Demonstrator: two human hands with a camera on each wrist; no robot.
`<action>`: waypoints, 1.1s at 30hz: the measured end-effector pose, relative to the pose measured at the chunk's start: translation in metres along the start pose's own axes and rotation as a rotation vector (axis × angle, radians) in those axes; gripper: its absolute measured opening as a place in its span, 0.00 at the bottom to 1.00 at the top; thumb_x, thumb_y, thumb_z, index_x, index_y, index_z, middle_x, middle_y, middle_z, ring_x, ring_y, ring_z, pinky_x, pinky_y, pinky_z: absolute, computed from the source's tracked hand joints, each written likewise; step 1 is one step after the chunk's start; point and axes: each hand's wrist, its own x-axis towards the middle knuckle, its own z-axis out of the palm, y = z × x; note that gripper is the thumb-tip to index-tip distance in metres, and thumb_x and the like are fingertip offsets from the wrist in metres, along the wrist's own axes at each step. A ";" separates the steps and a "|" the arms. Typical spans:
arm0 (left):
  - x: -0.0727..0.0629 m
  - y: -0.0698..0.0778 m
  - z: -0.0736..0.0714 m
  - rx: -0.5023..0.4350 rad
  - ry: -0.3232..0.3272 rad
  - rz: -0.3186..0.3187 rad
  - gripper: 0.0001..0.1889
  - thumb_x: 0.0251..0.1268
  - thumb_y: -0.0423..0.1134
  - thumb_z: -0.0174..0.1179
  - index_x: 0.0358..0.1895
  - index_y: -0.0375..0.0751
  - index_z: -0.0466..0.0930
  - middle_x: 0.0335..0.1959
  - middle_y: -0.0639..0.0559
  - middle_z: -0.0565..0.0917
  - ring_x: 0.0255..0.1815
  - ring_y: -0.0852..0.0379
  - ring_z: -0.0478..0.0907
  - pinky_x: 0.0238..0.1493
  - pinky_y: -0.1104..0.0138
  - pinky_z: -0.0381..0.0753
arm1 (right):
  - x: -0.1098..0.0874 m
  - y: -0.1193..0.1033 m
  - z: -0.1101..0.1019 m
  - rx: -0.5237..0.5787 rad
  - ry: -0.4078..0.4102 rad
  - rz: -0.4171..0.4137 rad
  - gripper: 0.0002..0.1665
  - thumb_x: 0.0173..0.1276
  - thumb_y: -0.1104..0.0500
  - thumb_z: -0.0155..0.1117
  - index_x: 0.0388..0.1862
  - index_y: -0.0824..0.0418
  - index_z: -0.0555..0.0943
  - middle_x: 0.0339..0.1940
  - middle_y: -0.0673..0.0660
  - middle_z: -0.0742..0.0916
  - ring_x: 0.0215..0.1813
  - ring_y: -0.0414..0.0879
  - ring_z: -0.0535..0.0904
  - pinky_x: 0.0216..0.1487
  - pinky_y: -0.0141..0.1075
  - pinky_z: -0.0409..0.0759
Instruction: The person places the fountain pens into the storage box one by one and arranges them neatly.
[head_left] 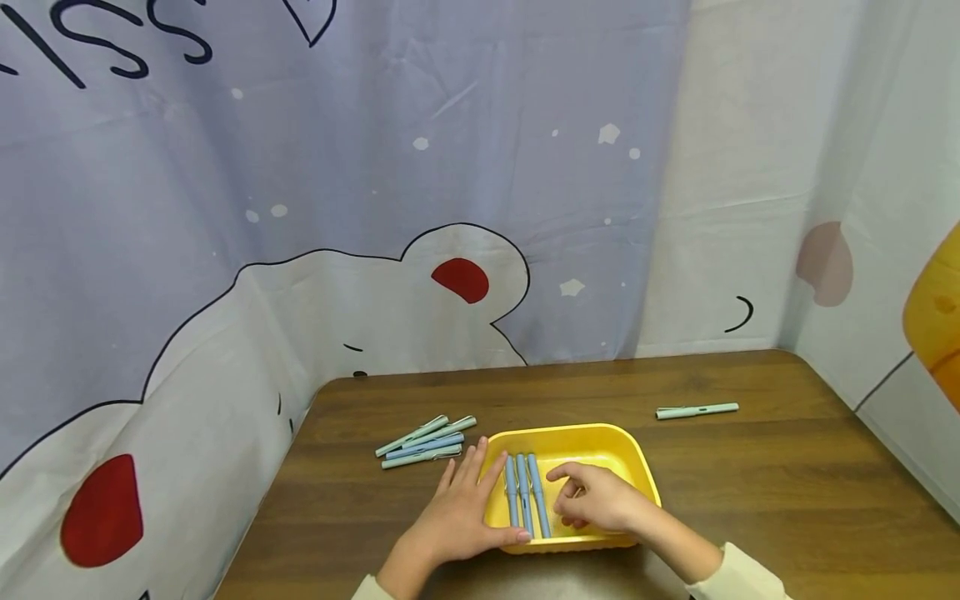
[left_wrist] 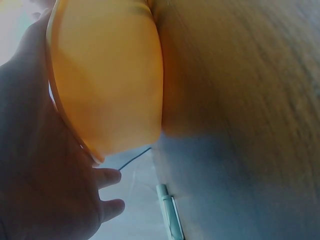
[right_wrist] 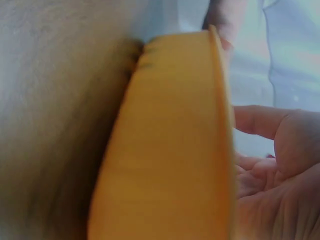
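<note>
A yellow tray (head_left: 600, 435) sits on the table near the person, with three blue pens (head_left: 523, 492) lying side by side in its left part. My left hand (head_left: 468, 508) rests over the tray's left side, fingers spread along the rim and thumb at the near edge by the pens' ends. Over the tray's right half is my right hand (head_left: 596, 496), index finger pointing toward the pens, other fingers loosely bent and holding nothing visible. The left wrist view shows the tray's outer wall (left_wrist: 110, 75) beside the palm; in the right wrist view the right hand (right_wrist: 290, 150) is behind the tray wall.
Left of the tray lies a loose pile of green and blue pens (head_left: 423, 442), close to the left fingertips. One light green pen (head_left: 697, 411) lies alone at the right on the wooden table (head_left: 750, 492). A printed curtain (head_left: 480, 167) hangs behind the table.
</note>
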 end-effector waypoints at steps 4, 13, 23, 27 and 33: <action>0.000 0.000 0.000 0.003 -0.002 -0.003 0.58 0.53 0.80 0.57 0.82 0.50 0.51 0.84 0.44 0.40 0.83 0.38 0.44 0.79 0.41 0.45 | -0.011 -0.005 -0.014 -0.081 0.036 -0.054 0.23 0.68 0.65 0.66 0.60 0.70 0.77 0.35 0.54 0.85 0.36 0.50 0.83 0.33 0.34 0.81; -0.001 0.000 0.001 -0.011 0.000 -0.003 0.58 0.53 0.79 0.58 0.82 0.50 0.52 0.84 0.43 0.40 0.83 0.37 0.44 0.78 0.40 0.45 | -0.028 -0.004 -0.047 -0.278 0.135 -0.173 0.26 0.69 0.59 0.70 0.63 0.66 0.78 0.52 0.61 0.85 0.50 0.56 0.86 0.46 0.37 0.85; -0.001 -0.001 -0.001 -0.017 -0.006 -0.002 0.58 0.53 0.79 0.58 0.82 0.50 0.51 0.85 0.44 0.39 0.83 0.39 0.44 0.79 0.41 0.45 | -0.040 0.005 -0.075 -0.439 0.274 -0.214 0.28 0.69 0.61 0.70 0.66 0.66 0.76 0.62 0.64 0.82 0.59 0.64 0.81 0.54 0.53 0.83; -0.001 -0.001 -0.001 -0.009 -0.005 0.000 0.58 0.54 0.79 0.58 0.83 0.50 0.51 0.84 0.44 0.39 0.83 0.39 0.44 0.79 0.41 0.45 | -0.042 0.012 -0.086 -0.480 0.323 -0.204 0.28 0.68 0.62 0.70 0.66 0.65 0.76 0.62 0.63 0.82 0.60 0.66 0.81 0.54 0.54 0.83; 0.000 0.000 0.000 -0.006 0.000 0.002 0.58 0.53 0.80 0.57 0.82 0.51 0.51 0.85 0.44 0.39 0.83 0.39 0.44 0.79 0.41 0.46 | -0.045 0.022 -0.099 -0.527 0.381 -0.179 0.28 0.67 0.61 0.72 0.65 0.61 0.77 0.64 0.64 0.81 0.59 0.64 0.81 0.55 0.55 0.82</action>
